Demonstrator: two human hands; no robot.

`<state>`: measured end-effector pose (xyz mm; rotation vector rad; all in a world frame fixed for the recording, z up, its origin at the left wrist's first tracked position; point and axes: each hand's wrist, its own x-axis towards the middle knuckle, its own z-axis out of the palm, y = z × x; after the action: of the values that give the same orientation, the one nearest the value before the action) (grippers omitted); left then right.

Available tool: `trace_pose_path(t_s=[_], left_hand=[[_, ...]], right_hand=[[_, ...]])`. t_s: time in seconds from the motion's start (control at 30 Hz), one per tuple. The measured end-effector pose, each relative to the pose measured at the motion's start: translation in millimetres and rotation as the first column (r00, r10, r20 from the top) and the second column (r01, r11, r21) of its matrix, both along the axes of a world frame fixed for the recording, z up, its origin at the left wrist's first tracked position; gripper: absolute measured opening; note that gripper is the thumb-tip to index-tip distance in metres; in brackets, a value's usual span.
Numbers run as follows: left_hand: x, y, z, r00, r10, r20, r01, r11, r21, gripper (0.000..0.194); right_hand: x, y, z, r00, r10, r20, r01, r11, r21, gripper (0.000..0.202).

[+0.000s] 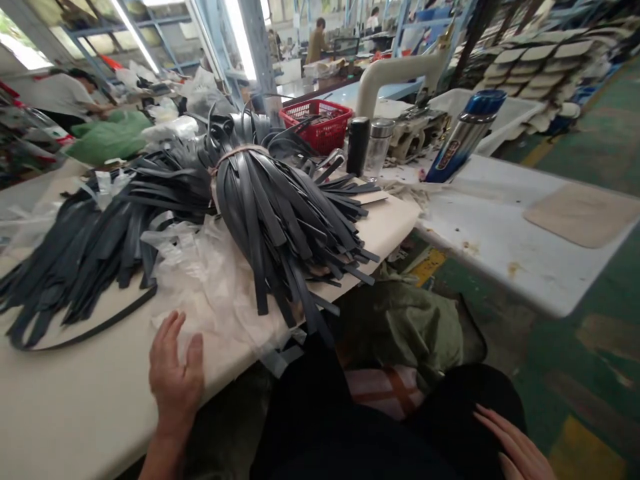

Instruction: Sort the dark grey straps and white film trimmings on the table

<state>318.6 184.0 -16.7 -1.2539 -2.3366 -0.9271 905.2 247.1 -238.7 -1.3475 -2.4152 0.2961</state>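
- My left hand [175,377] is lying flat and empty on the table [75,407], fingers touching the plastic wrap [210,287].
- Tied straps [280,213] are lying just beyond.
- My right hand [515,447] is resting open on my knee.

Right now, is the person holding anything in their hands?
No, nothing is held. The left hand lies flat and open at the table's edge beside the clear plastic. The right hand rests open on the lap.
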Motion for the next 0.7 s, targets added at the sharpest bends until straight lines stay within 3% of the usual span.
trace_pose_path(t_s=[0.07, 0.17, 0.23, 0.3, 0.37, 0.43, 0.5, 0.63, 0.7], left_hand=[[19, -20, -3.6, 0.993, -0.090, 0.071, 0.082, 0.991, 0.106, 0.032], [50, -47, -30.4, 0.882, -0.272, 0.384, 0.285, 0.958, 0.025, 0.025], [65, -51, -57.1, 0.776, -0.210, 0.595, 0.332, 0.938, -0.102, 0.030], [73, -43, -81.1, 0.673, -0.052, 0.737, 0.256, 0.952, -0.166, 0.055], [75, -28, -96.3, 0.537, 0.064, 0.841, 0.127, 0.980, -0.156, 0.070], [74, -12, -102.3, 0.427, 0.085, 0.900, 0.078, 0.988, -0.130, 0.069], [72, 1, -103.0, 0.421, 0.077, 0.904, 0.109, 0.985, -0.135, 0.066], [72, 11, -104.3, 0.577, 0.100, 0.811, 0.193, 0.948, -0.254, 0.062], [74, 9, -105.3, 0.605, 0.099, 0.790, 0.206, 0.939, -0.275, 0.054]], right_hand=[[0, -2, 1.8, 1.000, -0.019, -0.003, 0.019, 1.000, -0.001, 0.048], [0, -5, 3.4, 0.999, -0.053, -0.013, 0.053, 0.998, -0.026, 0.048], [0, -6, 3.1, 0.998, -0.066, -0.021, 0.065, 0.997, -0.043, 0.047], [-1, -5, 2.8, 0.997, -0.066, -0.028, 0.065, 0.997, -0.047, 0.046], [-3, -5, 3.8, 0.997, -0.072, -0.038, 0.070, 0.996, -0.054, 0.046], [-5, -5, 5.7, 0.996, -0.086, -0.040, 0.082, 0.993, -0.087, 0.045], [-6, -8, 6.9, 0.992, -0.112, -0.058, 0.106, 0.990, -0.093, 0.043], [-7, -17, 4.4, 0.981, -0.165, -0.097, 0.160, 0.986, -0.054, 0.040], [-8, -21, 3.3, 0.975, -0.191, -0.110, 0.185, 0.981, -0.062, 0.040]])
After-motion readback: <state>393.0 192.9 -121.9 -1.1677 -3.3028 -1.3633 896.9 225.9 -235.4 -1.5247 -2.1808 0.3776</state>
